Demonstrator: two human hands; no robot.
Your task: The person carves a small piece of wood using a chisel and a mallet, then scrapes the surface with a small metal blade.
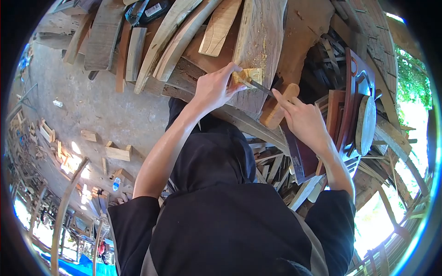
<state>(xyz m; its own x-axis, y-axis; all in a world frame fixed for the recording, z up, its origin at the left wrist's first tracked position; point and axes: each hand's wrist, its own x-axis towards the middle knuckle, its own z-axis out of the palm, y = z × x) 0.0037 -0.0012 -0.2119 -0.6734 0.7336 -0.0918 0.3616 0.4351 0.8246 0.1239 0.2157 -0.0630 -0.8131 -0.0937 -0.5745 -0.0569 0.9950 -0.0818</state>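
My left hand (214, 89) is closed at the edge of a wooden bench, thumb and fingers gripping a small yellow wood block (253, 74). The block rests on a thick plank (261, 32) dusted with shavings. From the right, my right hand (304, 119) grips a chisel (262, 88), its narrow metal blade slanting to the block with the tip at its near side. The chisel's handle is hidden by my fingers. Just beside the right hand, a rounded wooden piece (275, 116) lies on the bench's edge, partly under the fingers.
Several curved boards (172, 39) lie along the bench to the left. A dark object with a label (154, 10) sits among them. Stacked timber and a reddish wooden frame (345, 106) stand at the right. Offcuts (118, 152) and a plastic bottle (116, 184) lie on the concrete floor.
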